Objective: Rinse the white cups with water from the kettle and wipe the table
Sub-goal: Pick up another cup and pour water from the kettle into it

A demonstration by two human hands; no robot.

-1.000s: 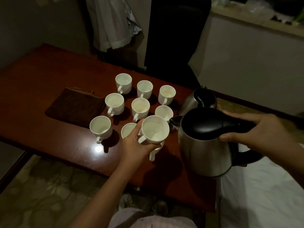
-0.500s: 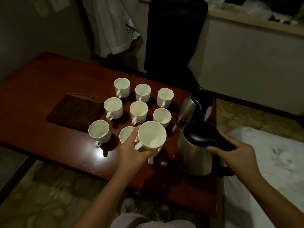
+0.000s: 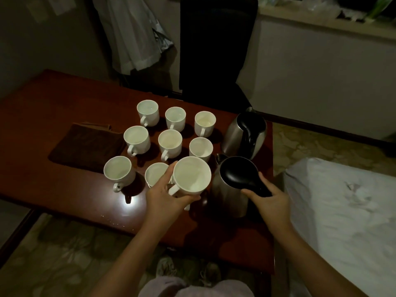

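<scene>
My left hand (image 3: 166,197) holds a white cup (image 3: 191,175) lifted above the red-brown table (image 3: 64,189), thumb and fingers curled round it. Several more white cups (image 3: 170,142) stand in rows behind it, and another cup sits partly hidden under the held one. My right hand (image 3: 271,201) grips the black handle of a steel kettle (image 3: 230,189), which stands on the table just right of the held cup. A second steel kettle (image 3: 245,135) stands behind it. A dark brown cloth (image 3: 85,144) lies to the left of the cups.
A black chair (image 3: 216,50) stands behind the table. A white bed sheet (image 3: 347,211) lies at the right. Small water drops (image 3: 113,220) dot the table's near edge. Patterned floor shows below the table.
The kettle came down from a raised position and now stands on the table further left. My right hand stayed on its handle. The left hand kept holding the cup in about the same spot.
</scene>
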